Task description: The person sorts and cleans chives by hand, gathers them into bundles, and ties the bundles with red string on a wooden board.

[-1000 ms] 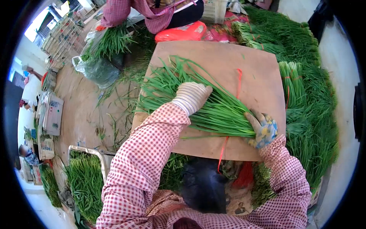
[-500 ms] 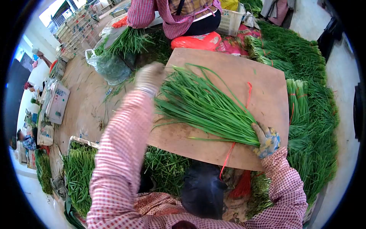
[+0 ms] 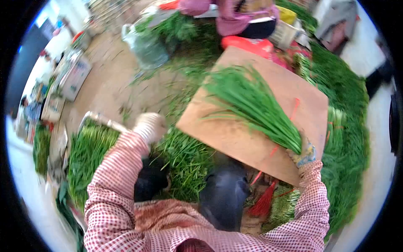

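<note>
A loose bunch of long green leaves, likely Chinese chives (image 3: 256, 105), lies across a brown board (image 3: 201, 122). My right hand (image 3: 304, 152), in a patterned glove, is closed round the stem end near the board's right side. The leaf tips fan out toward the far left. A red tie (image 3: 296, 107) lies under the bunch, with its other end toward the near edge. My left hand (image 3: 150, 127), in a pale striped glove, hangs left of the board, away from the bunch. Motion blurs its fingers, and nothing clearly shows in it.
Stacked green bundles (image 3: 348, 155) line the right side. A crate of greens (image 3: 90, 155) stands at left, with loose leaves (image 3: 184, 164) by my knees. Red ties (image 3: 263, 201) hang below the board. Another person (image 3: 239, 19) sits beyond it, near a plastic bag (image 3: 147, 48).
My left hand has swung from the leaf tips down and left, off the board. My right hand still holds the stem end. The whole view has shifted, and the board appears more tilted.
</note>
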Demonstrator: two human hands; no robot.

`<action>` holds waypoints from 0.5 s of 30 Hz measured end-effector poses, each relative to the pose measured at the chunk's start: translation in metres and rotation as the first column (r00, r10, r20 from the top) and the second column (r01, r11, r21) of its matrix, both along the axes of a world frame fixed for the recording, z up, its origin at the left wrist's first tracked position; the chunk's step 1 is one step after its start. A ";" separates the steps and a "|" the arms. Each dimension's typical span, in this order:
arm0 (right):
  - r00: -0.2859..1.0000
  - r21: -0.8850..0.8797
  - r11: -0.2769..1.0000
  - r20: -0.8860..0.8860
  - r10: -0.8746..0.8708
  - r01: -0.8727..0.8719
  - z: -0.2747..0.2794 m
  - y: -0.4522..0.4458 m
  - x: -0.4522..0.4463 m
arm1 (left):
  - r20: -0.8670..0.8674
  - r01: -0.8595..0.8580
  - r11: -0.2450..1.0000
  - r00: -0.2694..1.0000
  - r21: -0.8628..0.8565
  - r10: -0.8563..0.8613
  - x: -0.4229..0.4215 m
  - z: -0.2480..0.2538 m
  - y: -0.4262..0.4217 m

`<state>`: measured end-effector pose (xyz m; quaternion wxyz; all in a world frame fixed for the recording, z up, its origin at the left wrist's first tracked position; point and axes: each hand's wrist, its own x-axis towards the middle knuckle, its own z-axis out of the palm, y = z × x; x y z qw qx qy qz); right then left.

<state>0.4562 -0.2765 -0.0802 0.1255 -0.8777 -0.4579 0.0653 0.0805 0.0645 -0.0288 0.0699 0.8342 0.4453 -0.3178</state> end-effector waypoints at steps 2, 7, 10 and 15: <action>0.995 0.089 0.992 -0.035 0.091 -0.087 -0.006 0.009 -0.008 | 0.376 0.208 0.974 0.913 -0.092 -0.159 -0.044 -0.016 -0.066; 0.979 0.096 0.974 -0.013 0.205 -0.203 0.007 0.060 -0.027 | 0.983 0.339 0.936 0.184 -0.089 0.027 -0.103 -0.035 -0.220; 0.960 0.068 0.958 0.023 0.279 -0.280 0.030 0.107 -0.064 | 0.992 0.267 0.960 0.107 -0.088 0.061 -0.147 -0.021 -0.253; 0.830 0.048 0.837 -0.112 0.547 -0.545 0.055 0.216 -0.144 | 0.998 -0.068 0.997 -0.045 0.032 -0.035 -0.195 -0.019 -0.238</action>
